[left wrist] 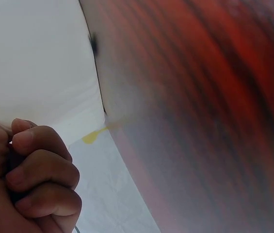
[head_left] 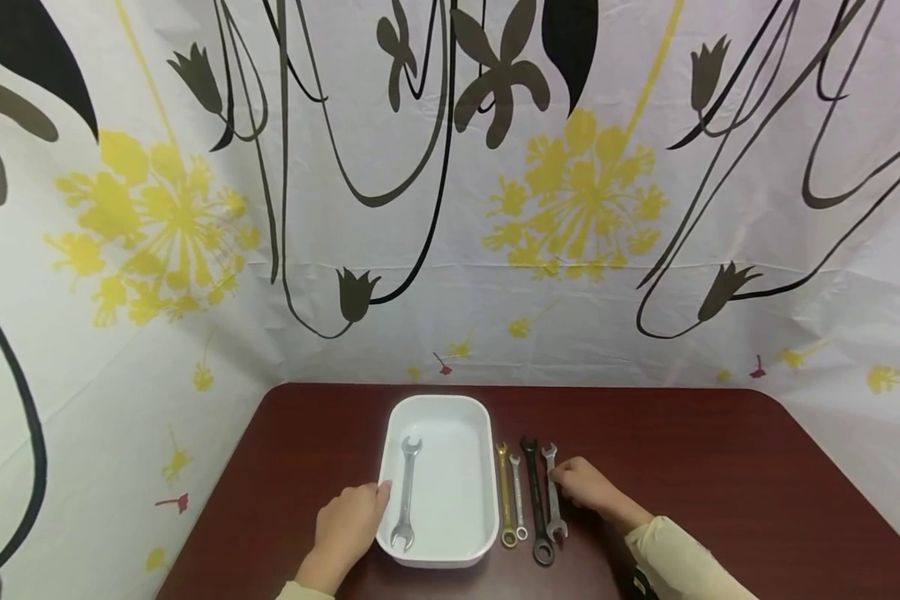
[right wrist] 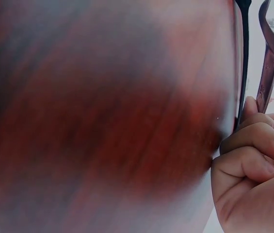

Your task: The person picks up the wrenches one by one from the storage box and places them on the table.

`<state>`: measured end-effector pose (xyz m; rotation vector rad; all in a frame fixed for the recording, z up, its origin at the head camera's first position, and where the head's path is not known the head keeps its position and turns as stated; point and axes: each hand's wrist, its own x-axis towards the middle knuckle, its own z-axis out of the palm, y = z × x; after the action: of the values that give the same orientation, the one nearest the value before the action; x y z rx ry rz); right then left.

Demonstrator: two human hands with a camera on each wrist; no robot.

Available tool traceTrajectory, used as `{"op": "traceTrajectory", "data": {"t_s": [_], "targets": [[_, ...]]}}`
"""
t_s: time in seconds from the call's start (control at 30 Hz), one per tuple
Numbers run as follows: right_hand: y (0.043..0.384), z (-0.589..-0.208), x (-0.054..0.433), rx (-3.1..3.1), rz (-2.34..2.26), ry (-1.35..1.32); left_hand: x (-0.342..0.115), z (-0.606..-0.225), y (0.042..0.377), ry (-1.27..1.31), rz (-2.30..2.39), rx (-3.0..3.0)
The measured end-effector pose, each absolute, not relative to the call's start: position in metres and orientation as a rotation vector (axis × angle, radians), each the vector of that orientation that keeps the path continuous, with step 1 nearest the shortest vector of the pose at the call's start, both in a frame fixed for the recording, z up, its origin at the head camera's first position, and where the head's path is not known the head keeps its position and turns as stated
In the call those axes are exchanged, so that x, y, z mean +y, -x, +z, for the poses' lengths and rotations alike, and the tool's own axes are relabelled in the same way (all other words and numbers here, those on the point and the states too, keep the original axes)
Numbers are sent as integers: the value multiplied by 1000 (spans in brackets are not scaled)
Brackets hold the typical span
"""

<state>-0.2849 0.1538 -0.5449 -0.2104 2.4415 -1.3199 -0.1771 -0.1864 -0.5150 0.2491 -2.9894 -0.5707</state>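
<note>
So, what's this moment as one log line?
left hand: holds white tray; right hand: pinches rightmost silver wrench; inside tray: another wrench

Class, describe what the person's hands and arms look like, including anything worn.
The left hand and right hand are bare, without gloves. Pale cream-yellow fabric sleeves end near the wrists. Beside the right sleeve is a small black object with yellowish markings, too indistinct to identify.

tabletop [right wrist: 127,136] blurred in wrist views, right hand [right wrist: 254,167] hiding part of silver wrench [right wrist: 268,73]
</note>
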Motion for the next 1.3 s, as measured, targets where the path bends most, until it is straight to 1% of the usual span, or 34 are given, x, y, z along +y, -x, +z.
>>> {"op": "traceTrajectory", "data": {"t_s": [0.57,1.1,1.3], "targets": [[287,-542,151,2557,-1166,253,-187,-512,180,-252,-575,-3000],[284,-549,148,2742,-938,306,-186,-515,177,-256,-562,-3009],[282,-545,146,2795,-841,305,-186,-515,177,-253,-565,-3002]]}}
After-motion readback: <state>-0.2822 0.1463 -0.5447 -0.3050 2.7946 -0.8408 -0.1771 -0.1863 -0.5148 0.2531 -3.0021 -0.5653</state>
